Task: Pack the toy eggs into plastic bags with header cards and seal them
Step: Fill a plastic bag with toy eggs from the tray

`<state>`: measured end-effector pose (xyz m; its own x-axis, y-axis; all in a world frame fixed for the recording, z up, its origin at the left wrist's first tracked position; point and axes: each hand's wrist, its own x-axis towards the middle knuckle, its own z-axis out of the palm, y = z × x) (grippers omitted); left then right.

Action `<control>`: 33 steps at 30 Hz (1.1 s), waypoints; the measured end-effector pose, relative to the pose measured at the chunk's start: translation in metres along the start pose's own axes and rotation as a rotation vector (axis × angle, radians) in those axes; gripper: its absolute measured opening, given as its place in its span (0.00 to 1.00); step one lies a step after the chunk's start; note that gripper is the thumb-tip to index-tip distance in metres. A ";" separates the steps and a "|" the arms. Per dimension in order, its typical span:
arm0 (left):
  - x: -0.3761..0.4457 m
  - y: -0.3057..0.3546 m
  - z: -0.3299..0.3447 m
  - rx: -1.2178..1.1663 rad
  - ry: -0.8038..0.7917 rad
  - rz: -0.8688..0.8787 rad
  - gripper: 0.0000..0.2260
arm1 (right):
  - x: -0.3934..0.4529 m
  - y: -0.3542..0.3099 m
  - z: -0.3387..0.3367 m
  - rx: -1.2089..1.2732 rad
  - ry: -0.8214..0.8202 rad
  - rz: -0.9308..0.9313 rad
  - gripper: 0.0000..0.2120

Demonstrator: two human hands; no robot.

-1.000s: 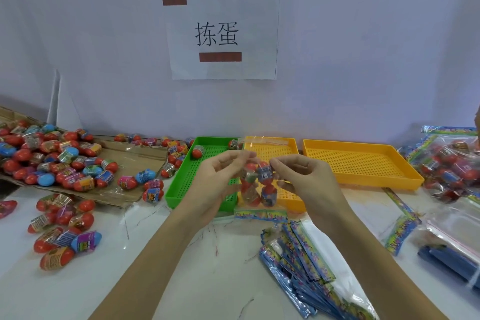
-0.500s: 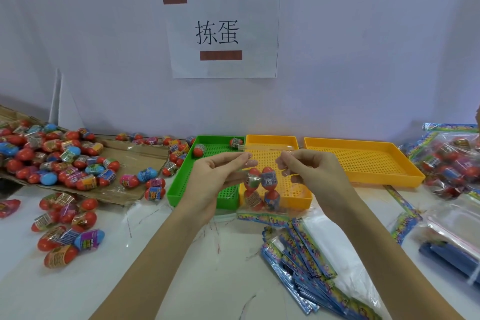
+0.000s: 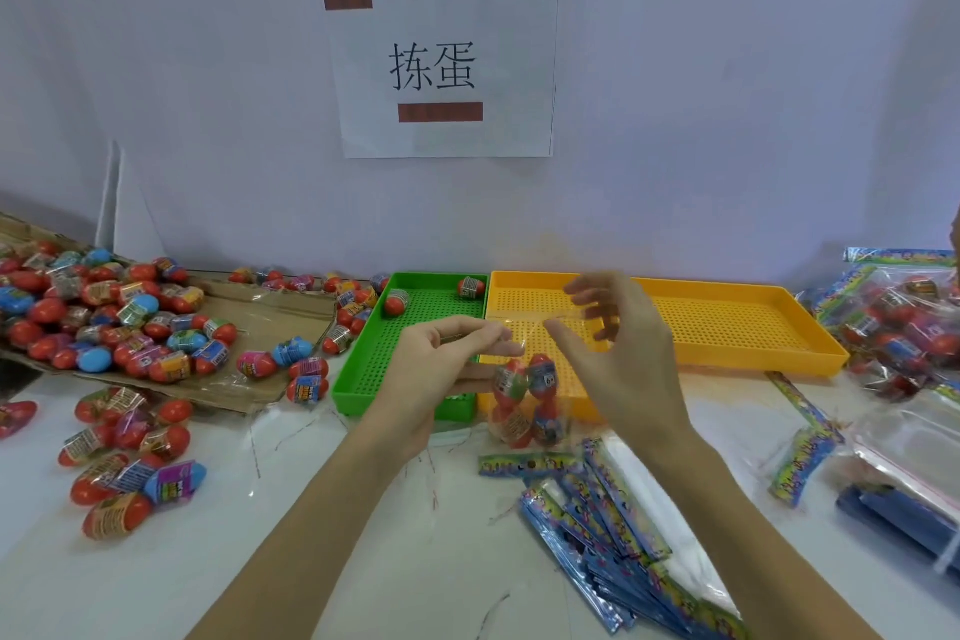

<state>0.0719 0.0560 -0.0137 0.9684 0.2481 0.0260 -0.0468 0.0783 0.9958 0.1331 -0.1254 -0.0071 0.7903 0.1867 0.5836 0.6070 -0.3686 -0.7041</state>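
The clear bag (image 3: 524, 405) hangs in front of the yellow tray (image 3: 727, 327), just above the bench (image 3: 363, 509), with 4 toy eggs (image 3: 522, 395) bunched at its bottom. The left hand (image 3: 441, 369) pinches the bag's upper left edge between thumb and curled fingers (image 3: 488, 335). The right hand (image 3: 613, 343) is spread and relaxed beside the bag mouth; whether it touches the film I cannot tell. The step in hand looks like closing the mouth: keep the left pinch firm so the eggs' weight pulls the film straight, bring the right thumb and forefinger onto the opposite corner, level both edges, then fold. A header card (image 3: 524, 465) lies directly below, with the card stack (image 3: 613, 535) beside it, within easy reach
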 end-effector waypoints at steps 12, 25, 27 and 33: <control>-0.002 -0.004 0.007 0.393 -0.020 0.389 0.07 | -0.009 0.001 0.010 -0.321 0.008 -0.384 0.07; -0.002 -0.009 0.008 0.708 0.032 0.590 0.06 | -0.010 0.002 0.011 -0.263 -0.061 -0.363 0.03; -0.002 -0.009 0.006 0.706 0.026 0.586 0.06 | -0.009 0.003 0.010 -0.259 -0.089 -0.367 0.04; -0.003 -0.007 0.006 0.756 -0.029 0.606 0.06 | -0.005 0.004 0.008 -0.296 -0.057 -0.409 0.03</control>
<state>0.0703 0.0492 -0.0200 0.8377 0.0173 0.5459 -0.3800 -0.6994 0.6053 0.1316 -0.1207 -0.0161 0.5015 0.4162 0.7585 0.8245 -0.4956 -0.2732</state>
